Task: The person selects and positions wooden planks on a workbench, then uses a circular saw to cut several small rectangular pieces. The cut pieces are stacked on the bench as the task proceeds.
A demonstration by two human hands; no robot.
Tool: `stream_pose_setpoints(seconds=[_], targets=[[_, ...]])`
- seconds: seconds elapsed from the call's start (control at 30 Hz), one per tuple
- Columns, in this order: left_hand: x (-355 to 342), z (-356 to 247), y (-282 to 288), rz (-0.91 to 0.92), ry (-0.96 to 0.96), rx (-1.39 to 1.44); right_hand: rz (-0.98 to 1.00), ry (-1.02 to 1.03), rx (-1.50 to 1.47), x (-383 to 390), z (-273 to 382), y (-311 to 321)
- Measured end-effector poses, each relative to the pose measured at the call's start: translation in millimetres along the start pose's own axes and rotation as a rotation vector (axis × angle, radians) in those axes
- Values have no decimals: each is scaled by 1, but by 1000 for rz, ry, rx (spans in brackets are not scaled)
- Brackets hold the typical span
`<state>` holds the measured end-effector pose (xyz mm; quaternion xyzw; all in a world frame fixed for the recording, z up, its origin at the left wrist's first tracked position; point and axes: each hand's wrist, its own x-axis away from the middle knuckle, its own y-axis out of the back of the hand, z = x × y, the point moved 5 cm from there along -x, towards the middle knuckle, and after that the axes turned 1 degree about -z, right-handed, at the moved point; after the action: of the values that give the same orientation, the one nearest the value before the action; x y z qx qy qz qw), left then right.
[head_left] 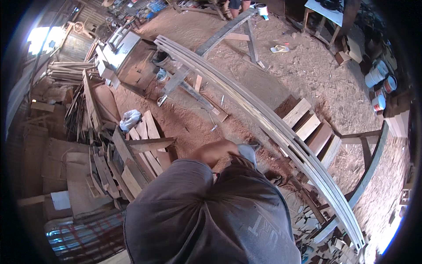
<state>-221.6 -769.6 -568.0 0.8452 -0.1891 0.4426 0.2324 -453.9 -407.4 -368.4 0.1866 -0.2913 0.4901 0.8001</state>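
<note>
A bare forearm (213,152), which appears to be my left, crosses in front of my dark, dusty shirt (211,215). Its hand is hidden, so I cannot see what the fingers do. Beside the forearm's far end is a small grey shape (247,154), too unclear to name. My right hand does not show. A stack of long, narrow planks (263,121) runs diagonally from upper left to lower right, just beyond me. Under its far end is a wooden trestle (178,78); a curved-looking grey beam (371,165) passes near its other end.
Short boards (318,134) lie on the dirt floor beyond the planks. Loose offcuts (116,165) are heaped to my left, near a white plastic bag (130,119). Wood scraps (312,224) cover the ground at lower right. Paint buckets (376,75) stand at far right; a sandal (279,49) lies farther off.
</note>
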Motion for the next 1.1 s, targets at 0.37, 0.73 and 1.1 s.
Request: stream_pose_setpoints(seconds=[0.37, 0.73, 1.1], targets=[[120, 28, 77, -882, -649, 2082, -963, 262, -1017, -104, -61, 201], [115, -24, 190, -1406, -327, 2019, -1001, 369, -1222, -135, 10, 159], [116, -18, 191, -1454, -262, 2047, -982, 421, -1420, -160, -8, 157]])
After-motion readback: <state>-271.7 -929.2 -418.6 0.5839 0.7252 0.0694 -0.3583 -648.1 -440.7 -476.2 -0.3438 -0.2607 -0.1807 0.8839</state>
